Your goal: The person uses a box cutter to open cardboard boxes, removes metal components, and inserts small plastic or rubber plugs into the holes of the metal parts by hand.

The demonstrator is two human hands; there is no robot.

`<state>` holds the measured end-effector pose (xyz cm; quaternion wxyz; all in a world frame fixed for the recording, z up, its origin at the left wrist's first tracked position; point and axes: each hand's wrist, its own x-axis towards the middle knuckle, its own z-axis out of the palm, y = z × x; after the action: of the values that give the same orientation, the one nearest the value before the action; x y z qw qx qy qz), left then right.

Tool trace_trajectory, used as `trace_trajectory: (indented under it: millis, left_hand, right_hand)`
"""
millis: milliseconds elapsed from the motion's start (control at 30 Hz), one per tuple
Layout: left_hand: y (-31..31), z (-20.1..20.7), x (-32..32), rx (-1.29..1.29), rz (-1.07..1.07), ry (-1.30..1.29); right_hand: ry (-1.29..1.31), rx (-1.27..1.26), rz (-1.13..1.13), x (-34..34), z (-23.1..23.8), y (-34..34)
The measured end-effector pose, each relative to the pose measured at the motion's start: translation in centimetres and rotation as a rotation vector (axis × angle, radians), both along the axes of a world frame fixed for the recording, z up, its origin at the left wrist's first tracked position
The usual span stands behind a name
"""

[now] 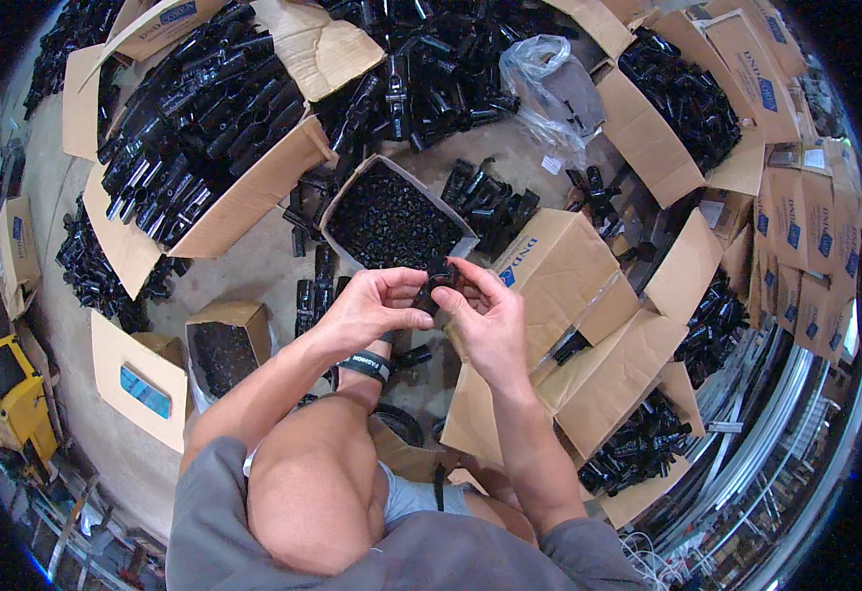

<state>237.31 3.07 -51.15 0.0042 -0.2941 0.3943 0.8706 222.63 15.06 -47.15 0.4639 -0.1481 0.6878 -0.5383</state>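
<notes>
Between my two hands I hold a small black plastic part (435, 286), partly covered by my fingers. My left hand (384, 303) pinches it from the left with thumb and fingertips. From the right, my right hand (490, 313) grips it the same way, thumb on its near side. Just beyond my hands stands an open carton of small black pieces (392, 219). To its right lies a loose heap of longer black plastic parts (490, 202) on the floor.
A large open carton (254, 187) heaped with long black parts stands far left, a clear plastic bag (549, 89) far right. Nearer are a flapped carton (559, 266) on the right and a small box (226, 355) on the left. Metal profiles (776, 453) lie at the right edge.
</notes>
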Motion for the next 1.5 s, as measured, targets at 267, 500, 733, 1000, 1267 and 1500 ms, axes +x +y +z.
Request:
trace_trajectory:
  millis: [267, 500, 733, 1000, 1267, 1500]
  left_hand:
    - [0.1, -0.6, 0.5, 0.024, -0.013, 0.015]
    - [0.6, -0.6, 0.7, 0.023, 0.005, -0.018]
    - [0.5, -0.2, 1.0, 0.002, 0.039, 0.004]
    - [0.2, -1.1, 2.3, 0.013, 0.138, -0.018]
    - [0.0, -1.1, 3.1, -0.009, 0.133, -0.084]
    - [0.0, -0.2, 4.0, 0.103, 0.149, -0.116]
  right_hand:
    - [-0.005, -0.026, 0.018, 0.1, -0.7, 0.3]
    - [-0.037, -0.039, 0.027, -0.1, -0.8, 0.1]
    - [0.044, 0.041, 0.096, -0.1, -1.0, -0.3]
    - [0.345, 0.051, 0.248, 0.5, 0.5, -2.9]
    - [0.642, -0.101, 0.317, 0.2, -0.3, -3.3]
    - [0.643, -0.131, 0.43, 0.8, 0.3, -3.9]
